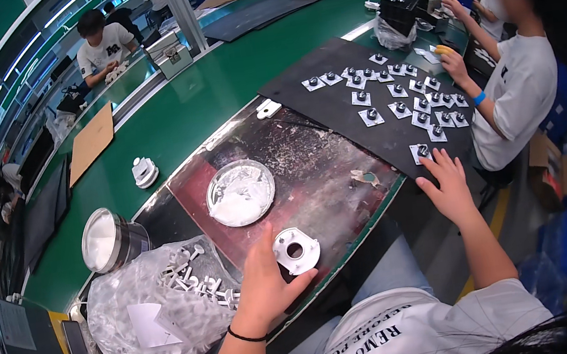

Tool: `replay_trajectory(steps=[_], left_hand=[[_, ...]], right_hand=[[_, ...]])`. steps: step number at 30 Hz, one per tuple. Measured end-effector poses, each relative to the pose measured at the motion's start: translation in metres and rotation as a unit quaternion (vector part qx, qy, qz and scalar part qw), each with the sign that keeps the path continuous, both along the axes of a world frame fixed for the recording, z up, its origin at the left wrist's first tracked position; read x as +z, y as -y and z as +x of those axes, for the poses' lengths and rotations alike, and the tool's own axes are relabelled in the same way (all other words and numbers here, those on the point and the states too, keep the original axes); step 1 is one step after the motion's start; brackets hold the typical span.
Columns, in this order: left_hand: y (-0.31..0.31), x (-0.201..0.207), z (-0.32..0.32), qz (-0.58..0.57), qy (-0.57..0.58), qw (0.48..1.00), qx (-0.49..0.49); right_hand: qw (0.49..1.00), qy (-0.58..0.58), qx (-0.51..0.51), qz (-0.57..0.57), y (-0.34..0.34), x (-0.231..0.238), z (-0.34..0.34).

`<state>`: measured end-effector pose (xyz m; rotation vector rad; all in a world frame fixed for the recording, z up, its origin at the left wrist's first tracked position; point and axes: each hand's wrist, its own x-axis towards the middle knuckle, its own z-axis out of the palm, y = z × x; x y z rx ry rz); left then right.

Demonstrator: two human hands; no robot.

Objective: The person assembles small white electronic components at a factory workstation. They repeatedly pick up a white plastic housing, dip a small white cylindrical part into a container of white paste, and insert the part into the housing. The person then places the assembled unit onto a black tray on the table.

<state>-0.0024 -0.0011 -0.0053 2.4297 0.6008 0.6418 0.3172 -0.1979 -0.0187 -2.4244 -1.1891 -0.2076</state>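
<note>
A: Biggest first?
B: Green table (189, 85), filling much of the view. On top: black mat (332, 109) to the right, scuffed dark board (318, 164) in the middle.
A: Next down?
B: Clear plastic bag (118, 297) at left, packed with white stemmed parts (197, 251). Then tub (135, 241) behind it, round dish (269, 183) on the board.
A: Hands?
B: Left hand (263, 282): curved round white part (308, 249), fingers at its left side, thumb below. Firmly gripping or just touching, cannot tell. Right hand (454, 188): open, fingers spread, fingertips at square piece (420, 154).
A: White part: where, pointing how?
B: Near edge of board, nearer than the dish; resting or lifted, cannot tell. Holed face turned up toward camera. Outline near-round, long axis hard to call.
A: Square piece?
B: Smallest. Flat on mat's near corner, black knob upward.
</note>
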Motion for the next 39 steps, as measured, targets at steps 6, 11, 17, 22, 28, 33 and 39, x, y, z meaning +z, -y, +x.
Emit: replay_trajectory(steps=[6,11,17,22,28,33,39], left_hand=[[-0.002,0.000,-0.001,-0.007,-0.006,1.000,0.006],[-0.004,0.005,0.002,-0.027,-0.003,1.000,-0.008],[-0.003,0.005,0.001,-0.006,0.006,1.000,-0.008],[-0.003,-0.001,0.000,-0.001,0.026,1.000,0.008],[-0.003,-0.004,0.002,-0.029,0.040,0.999,0.008],[-0.006,-0.008,0.000,-0.035,0.054,0.998,0.002],[-0.004,-0.008,0.000,-0.023,0.049,0.999,0.000]], right_hand=[[0.998,0.049,0.030,0.018,-0.017,-0.009,0.002],[0.990,0.113,0.052,0.073,-0.021,-0.019,-0.003],[0.986,0.105,0.065,0.112,-0.021,-0.018,-0.008],[0.989,-0.040,0.059,0.132,-0.027,0.006,-0.023],[0.791,-0.502,0.239,0.256,-0.070,0.024,-0.064],[0.696,-0.636,0.325,0.079,-0.123,0.036,-0.109],[0.704,-0.609,0.365,-0.012,-0.146,0.012,-0.122]])
